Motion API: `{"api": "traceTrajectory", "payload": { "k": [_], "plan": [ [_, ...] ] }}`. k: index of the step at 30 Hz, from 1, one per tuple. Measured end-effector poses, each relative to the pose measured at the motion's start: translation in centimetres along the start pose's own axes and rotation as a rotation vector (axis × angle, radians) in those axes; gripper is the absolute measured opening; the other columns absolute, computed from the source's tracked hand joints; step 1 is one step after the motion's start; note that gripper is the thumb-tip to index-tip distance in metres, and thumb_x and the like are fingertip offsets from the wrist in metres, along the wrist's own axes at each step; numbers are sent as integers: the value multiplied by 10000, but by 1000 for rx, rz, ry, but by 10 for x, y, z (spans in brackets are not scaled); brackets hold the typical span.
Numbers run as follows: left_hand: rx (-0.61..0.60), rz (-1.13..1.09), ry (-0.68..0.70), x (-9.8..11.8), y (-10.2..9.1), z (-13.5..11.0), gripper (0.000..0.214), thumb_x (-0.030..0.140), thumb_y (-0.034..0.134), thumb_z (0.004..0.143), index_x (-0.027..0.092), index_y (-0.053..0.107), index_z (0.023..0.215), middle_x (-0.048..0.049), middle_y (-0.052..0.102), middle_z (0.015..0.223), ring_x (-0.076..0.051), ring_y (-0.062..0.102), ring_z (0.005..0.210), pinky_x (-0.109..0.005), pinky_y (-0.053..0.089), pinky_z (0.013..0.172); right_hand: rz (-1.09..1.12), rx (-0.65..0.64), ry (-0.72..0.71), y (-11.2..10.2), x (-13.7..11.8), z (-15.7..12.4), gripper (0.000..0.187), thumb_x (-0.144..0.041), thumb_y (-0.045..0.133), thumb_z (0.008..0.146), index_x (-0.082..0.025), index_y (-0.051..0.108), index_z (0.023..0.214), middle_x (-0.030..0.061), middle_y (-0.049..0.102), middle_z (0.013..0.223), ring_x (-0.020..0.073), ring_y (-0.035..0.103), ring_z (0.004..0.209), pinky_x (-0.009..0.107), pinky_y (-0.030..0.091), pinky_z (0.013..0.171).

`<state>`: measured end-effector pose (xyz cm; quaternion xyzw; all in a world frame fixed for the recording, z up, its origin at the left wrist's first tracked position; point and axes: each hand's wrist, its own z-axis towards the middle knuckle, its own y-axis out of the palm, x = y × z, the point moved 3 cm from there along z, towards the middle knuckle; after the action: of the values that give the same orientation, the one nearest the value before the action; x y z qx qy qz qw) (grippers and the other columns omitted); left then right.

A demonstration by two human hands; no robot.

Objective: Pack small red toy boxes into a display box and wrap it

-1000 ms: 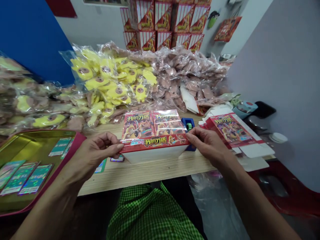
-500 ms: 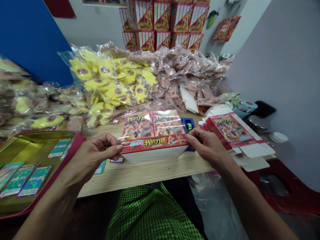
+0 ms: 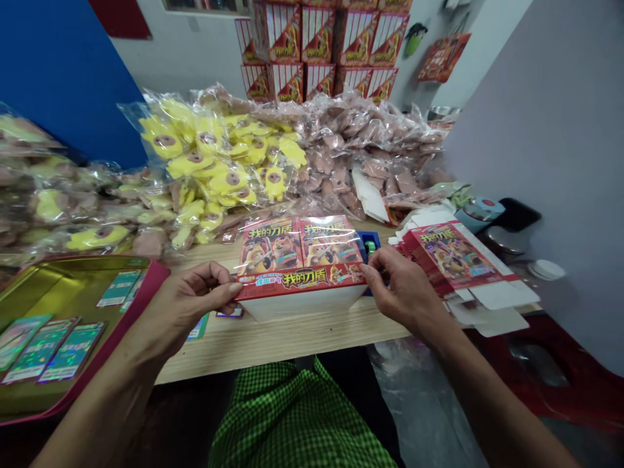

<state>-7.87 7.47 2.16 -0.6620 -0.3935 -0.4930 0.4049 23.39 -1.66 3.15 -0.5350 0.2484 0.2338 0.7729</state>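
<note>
Both my hands hold a red printed cardboard box (image 3: 299, 260) above the wooden table (image 3: 287, 341). Transparent plastic film covers its top, and its pale underside tilts toward me. My left hand (image 3: 195, 292) pinches the box's left end between thumb and fingers. My right hand (image 3: 400, 286) grips the right end, its fingers resting on the top corner. A blue tape dispenser (image 3: 368, 250) stands just behind the right end, partly hidden by the box and my right hand.
A gold tray with a pink rim (image 3: 58, 286) holding printed cards lies left. Flat red box blanks (image 3: 453, 253) lie right. Bagged yellow plush items (image 3: 209, 169) and pink ones (image 3: 365, 143) are piled behind, below stacked red boxes (image 3: 322, 52).
My right hand has shifted slightly up and left along the box's right end. The box has risen a little, and the view has moved slightly.
</note>
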Motion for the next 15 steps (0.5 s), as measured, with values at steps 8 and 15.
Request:
{"api": "traceTrajectory", "payload": {
  "k": [8, 15],
  "plan": [
    [113, -6, 2, -4, 2, -7, 427, 489, 921, 633, 186, 661, 782, 3, 681, 738, -127, 628, 648, -213, 518, 590, 177, 19, 251, -2, 23, 3, 290, -497, 556, 823, -224, 488, 892, 53, 577, 806, 210, 549, 685, 343, 426, 606],
    [183, 4, 15, -9, 29, -1, 859, 578, 854, 707, 189, 549, 1409, -144, 584, 1487, -316, 561, 1365, -393, 519, 1070, 493, -116, 295, 13, 18, 2, 715, -597, 704, 819, -218, 479, 1382, 169, 619, 1331, 322, 634, 1184, 450, 568, 955]
  ]
}}
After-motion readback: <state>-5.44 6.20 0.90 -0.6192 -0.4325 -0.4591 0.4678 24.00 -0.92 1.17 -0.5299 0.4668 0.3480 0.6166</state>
